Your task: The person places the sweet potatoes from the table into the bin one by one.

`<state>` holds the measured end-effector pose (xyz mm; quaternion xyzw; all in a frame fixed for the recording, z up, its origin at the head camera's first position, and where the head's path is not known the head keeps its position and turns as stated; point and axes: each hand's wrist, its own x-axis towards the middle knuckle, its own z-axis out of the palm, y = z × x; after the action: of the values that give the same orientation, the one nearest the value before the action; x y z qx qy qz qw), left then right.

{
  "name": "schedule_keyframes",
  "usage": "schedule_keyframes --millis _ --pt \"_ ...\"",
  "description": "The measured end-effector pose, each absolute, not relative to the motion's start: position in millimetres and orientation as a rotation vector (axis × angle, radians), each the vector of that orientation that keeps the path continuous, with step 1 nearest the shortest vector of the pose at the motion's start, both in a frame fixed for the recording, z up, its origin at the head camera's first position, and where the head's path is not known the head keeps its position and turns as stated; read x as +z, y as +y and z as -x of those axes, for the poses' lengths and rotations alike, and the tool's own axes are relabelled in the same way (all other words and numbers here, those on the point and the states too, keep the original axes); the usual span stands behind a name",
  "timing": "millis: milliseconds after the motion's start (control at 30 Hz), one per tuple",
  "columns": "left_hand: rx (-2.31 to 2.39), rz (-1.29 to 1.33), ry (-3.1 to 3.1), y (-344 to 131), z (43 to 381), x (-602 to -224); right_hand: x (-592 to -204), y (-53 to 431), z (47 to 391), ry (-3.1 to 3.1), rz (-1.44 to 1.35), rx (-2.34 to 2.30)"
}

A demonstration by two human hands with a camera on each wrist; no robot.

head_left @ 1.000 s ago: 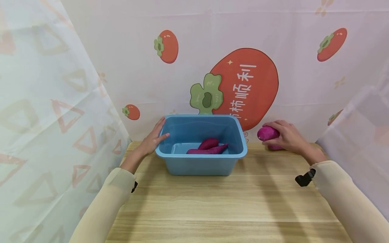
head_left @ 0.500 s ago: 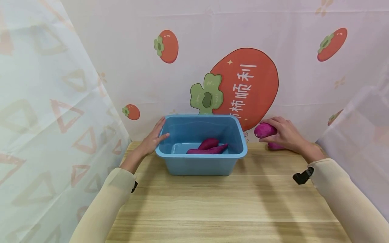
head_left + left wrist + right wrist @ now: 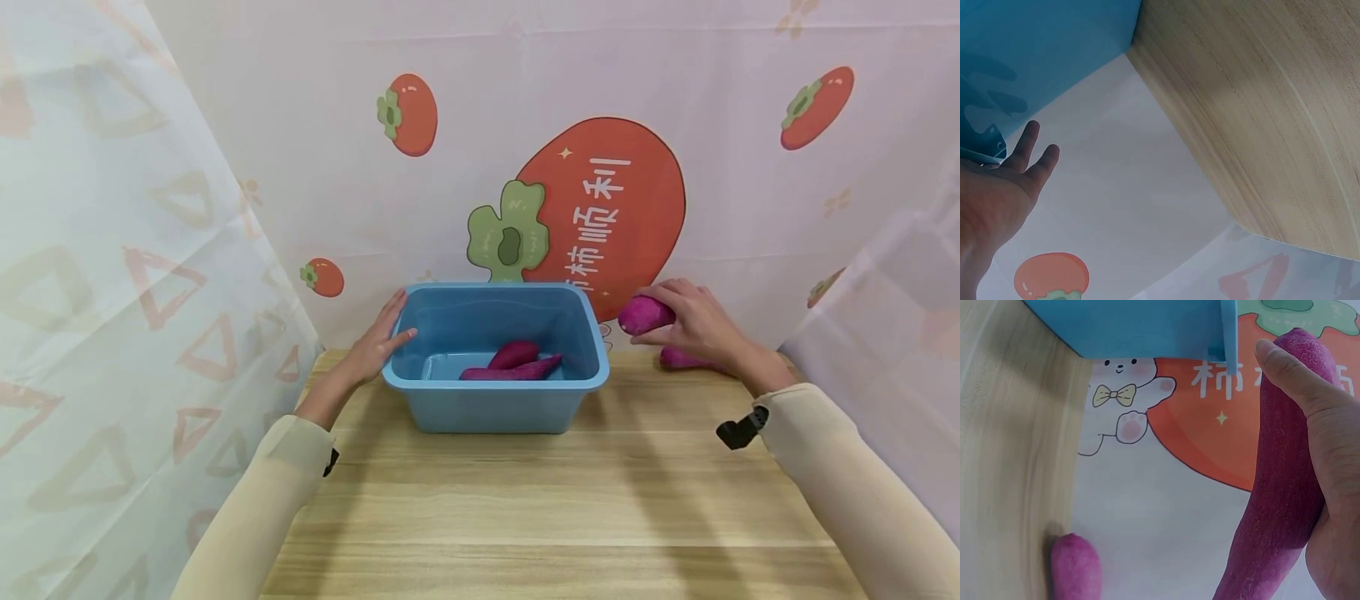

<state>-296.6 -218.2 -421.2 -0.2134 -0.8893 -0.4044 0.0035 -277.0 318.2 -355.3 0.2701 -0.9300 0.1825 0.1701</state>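
My right hand [image 3: 693, 321] grips a long purple sweet potato [image 3: 1285, 462], raised above the table to the right of the blue tub [image 3: 495, 408]. Its thumb lies along the sweet potato in the right wrist view. Inside the tub lie two more, a darker sweet potato [image 3: 514, 355] and a slender sweet potato [image 3: 510, 372]. Another sweet potato [image 3: 686, 359] lies on the table below my right hand. My left hand [image 3: 375, 346] rests on the tub's left rim, thumb over the inner side and fingers along the outside; the left wrist view shows two fingers straight.
The tub stands on a wooden table [image 3: 525, 508] close to the back cloth [image 3: 337, 192], which is printed with persimmons. More cloth hangs along the left and right sides. Each wrist carries a black camera mount.
My right hand has lifted the sweet potato up and left, away from the one on the table, which now shows more. My left hand and the tub stay in place.
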Motion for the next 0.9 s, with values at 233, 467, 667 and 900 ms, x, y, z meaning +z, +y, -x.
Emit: schedule_keyframes --millis 233,467,667,900 --pt "-1.276 0.658 -2.789 -219 296 -422 -347 309 278 -2.669 -0.771 0.490" --pt "-1.245 0.645 -2.810 -217 297 -420 -339 298 278 -2.679 -0.797 0.487" --pt "-1.234 0.639 -2.822 -216 297 -419 -334 288 278 -2.664 -0.831 0.473" --pt "-1.254 0.642 -2.819 -216 297 -419 -329 280 278 -2.639 -0.878 0.479"
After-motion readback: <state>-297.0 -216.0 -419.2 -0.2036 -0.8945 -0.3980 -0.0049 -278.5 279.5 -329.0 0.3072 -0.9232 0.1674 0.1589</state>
